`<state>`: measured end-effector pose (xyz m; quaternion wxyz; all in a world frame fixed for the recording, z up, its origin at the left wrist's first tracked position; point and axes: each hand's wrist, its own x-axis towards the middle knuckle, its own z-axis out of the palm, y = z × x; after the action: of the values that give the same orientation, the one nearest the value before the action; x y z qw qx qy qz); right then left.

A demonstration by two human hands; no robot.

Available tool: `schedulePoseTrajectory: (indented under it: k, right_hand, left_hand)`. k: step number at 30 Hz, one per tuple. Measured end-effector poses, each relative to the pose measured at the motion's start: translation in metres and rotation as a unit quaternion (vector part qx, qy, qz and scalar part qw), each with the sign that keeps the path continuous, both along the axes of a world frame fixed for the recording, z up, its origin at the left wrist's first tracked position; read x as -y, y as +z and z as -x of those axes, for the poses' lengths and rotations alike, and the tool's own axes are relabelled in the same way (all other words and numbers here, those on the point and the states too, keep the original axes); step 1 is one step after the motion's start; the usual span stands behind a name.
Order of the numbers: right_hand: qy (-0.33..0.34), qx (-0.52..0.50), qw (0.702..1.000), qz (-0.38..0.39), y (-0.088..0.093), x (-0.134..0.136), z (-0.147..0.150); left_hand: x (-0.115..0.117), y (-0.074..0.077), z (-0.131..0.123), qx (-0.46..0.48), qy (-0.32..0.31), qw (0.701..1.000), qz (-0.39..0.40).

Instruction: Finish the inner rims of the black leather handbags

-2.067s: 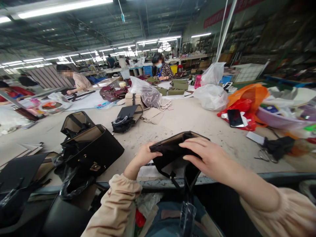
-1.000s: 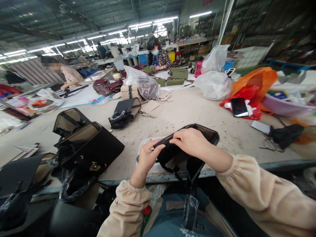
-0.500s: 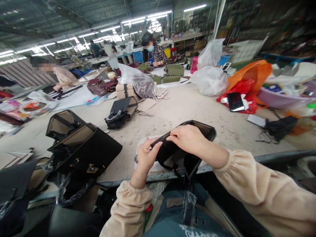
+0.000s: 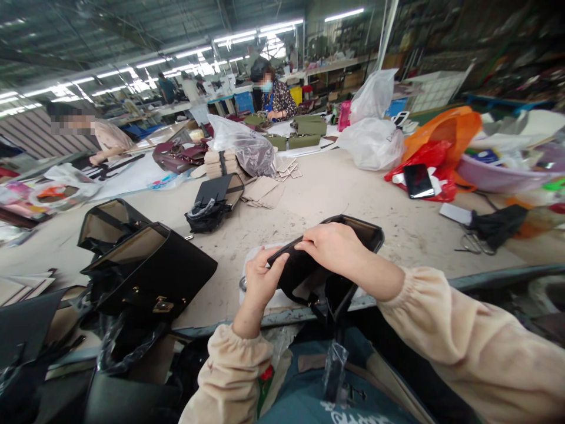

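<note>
A black handbag (image 4: 304,280) lies tilted at the table's near edge, its opening showing a beige lining. My left hand (image 4: 263,277) pinches the left end of the bag's upper edge between thumb and fingers. Close beside it, my right hand (image 4: 333,250) grips the same edge from above, thumb and fingertips pressed against it. A strap wrapped in clear plastic (image 4: 334,368) hangs from the bag over my lap. Beneath the bag is a white sheet (image 4: 252,259), mostly covered.
More black handbags (image 4: 176,268) stand and lie at the left. A smaller black bag (image 4: 214,200) sits ahead near beige panels (image 4: 262,191). At the right are a phone (image 4: 418,181), scissors (image 4: 479,242) and a purple basin (image 4: 498,175). Two people (image 4: 276,97) work across the table.
Both hands keep nearly the same grip on the bag's edge. The whole view has shifted slightly, and the plastic-wrapped strap hangs a little differently.
</note>
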<state>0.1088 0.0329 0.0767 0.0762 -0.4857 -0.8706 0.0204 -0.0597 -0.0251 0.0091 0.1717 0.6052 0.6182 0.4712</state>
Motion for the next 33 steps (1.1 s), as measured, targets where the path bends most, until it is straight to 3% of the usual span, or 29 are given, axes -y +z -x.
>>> schedulePoseTrajectory:
  k: [8, 18, 23, 33]
  right_hand:
    - [-0.007, 0.005, 1.0, -0.005, 0.0, -0.001, -0.001]
    - [0.002, -0.001, 1.0, -0.014, 0.001, -0.001, -0.002]
    - [0.004, -0.005, 1.0, -0.023, 0.0, -0.002, -0.003]
    - [0.093, -0.008, 0.995, -0.015, 0.005, -0.012, -0.025]
  left_hand:
    - [0.0, 0.007, -0.004, 0.015, -0.027, 0.999, 0.024]
    - [-0.007, 0.01, -0.004, -0.057, -0.066, 0.996, -0.002]
    - [-0.008, 0.011, -0.006, -0.07, -0.052, 0.996, -0.012]
    - [-0.013, 0.007, -0.008, -0.061, -0.019, 0.998, -0.03]
